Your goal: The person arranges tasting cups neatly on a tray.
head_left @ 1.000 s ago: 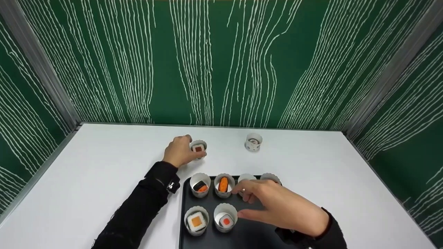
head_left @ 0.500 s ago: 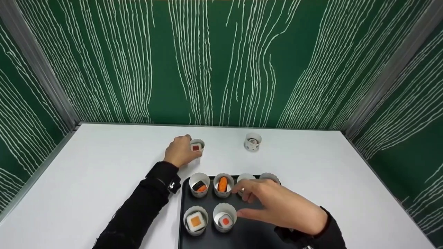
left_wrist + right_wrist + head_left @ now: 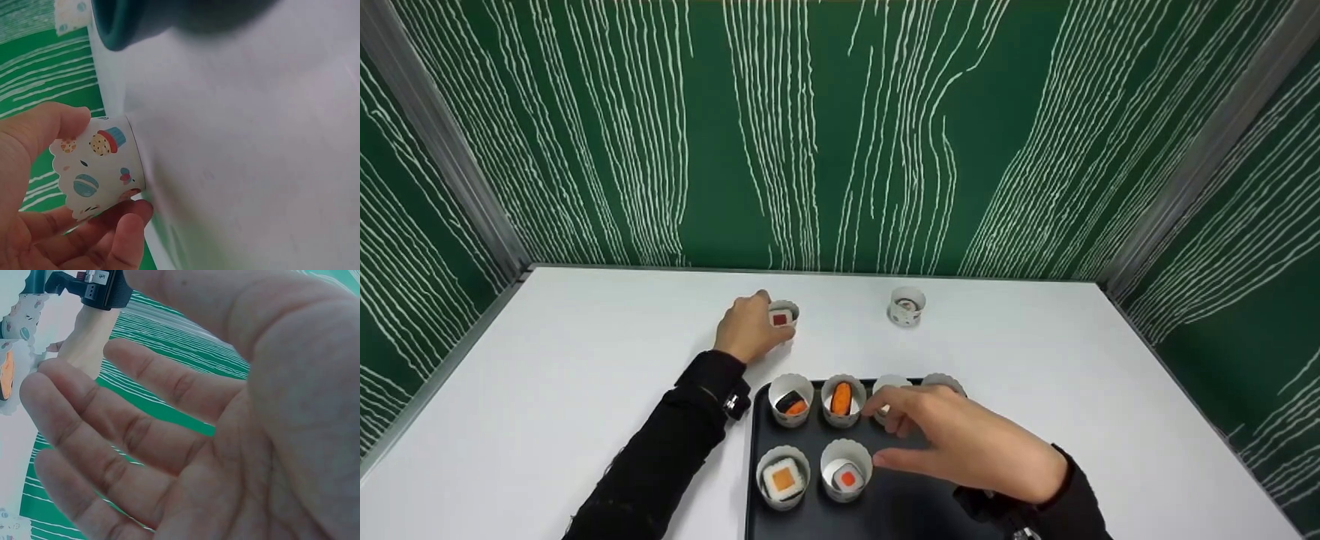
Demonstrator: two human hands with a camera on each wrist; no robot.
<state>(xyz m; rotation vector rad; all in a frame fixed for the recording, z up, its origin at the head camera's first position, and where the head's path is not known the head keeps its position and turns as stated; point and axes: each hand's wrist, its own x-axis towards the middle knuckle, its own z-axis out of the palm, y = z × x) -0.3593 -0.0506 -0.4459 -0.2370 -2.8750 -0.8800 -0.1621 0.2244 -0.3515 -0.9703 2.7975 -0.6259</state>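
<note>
Near the back of the white table, my left hand (image 3: pixel 746 328) grips a paper cup (image 3: pixel 101 163) printed with cupcakes. Its thumb lies on one side of the cup and its fingers on the other in the left wrist view. A white sushi piece (image 3: pixel 780 319) with a dark red centre sits in that cup. My right hand (image 3: pixel 960 435) hovers over the black tray (image 3: pixel 915 510), its fingers loosely bent and holding nothing. Closest to its fingertips are a cup (image 3: pixel 826 454) with a red-centred roll and one partly hidden cup (image 3: pixel 891 382).
On the tray also stand cups with an orange-centred square sushi (image 3: pixel 784 480), a black-banded orange sushi (image 3: pixel 792 403) and an orange sushi (image 3: pixel 841 399). Another cup (image 3: pixel 942 381) is mostly behind my right hand. One more cup (image 3: pixel 906 309) stands alone at the back. Green panels (image 3: pixel 720 150) enclose the table.
The left-hand cup has shifted slightly left, and my left thumb has drawn in against it. My right hand stays over the tray, and the view has drifted a little.
</note>
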